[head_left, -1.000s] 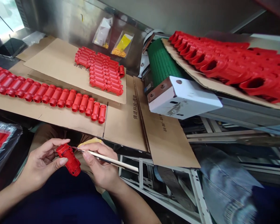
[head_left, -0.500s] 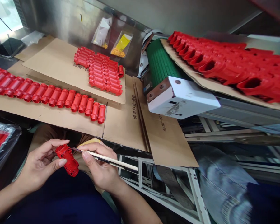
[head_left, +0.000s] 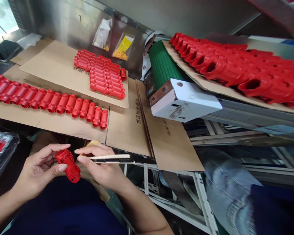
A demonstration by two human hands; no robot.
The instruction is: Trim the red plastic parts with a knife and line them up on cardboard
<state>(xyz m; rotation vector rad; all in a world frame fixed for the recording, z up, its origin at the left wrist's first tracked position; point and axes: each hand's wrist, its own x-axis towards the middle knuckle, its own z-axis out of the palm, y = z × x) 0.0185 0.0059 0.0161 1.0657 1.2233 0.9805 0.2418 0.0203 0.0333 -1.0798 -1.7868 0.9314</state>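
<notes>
My left hand is closed round a red plastic housing, thumb in front and fingers behind and on its upper end. The housing is a short tube with slots and ribs on the side facing up, tilted down to the right. Just right of it, my right hand pinches a slim tool, pale on top and black beneath, its rear end pointing right. The tool's tip is hidden by my fingers, close to the housing but apparently apart from it. Something yellow shows behind my right hand.
On the cardboard-covered bench, a long row of red housings lies below a grouped stack. Two small bags rest behind. At right, a green conveyor belt carries cardboard with more red parts. A box stands left; denim-clad legs show right.
My right hand has turned the tool flatter, and its thin metal tip no longer shows at the housing. The left hand still holds the housing, turned slightly. The whole view has shifted a little.
</notes>
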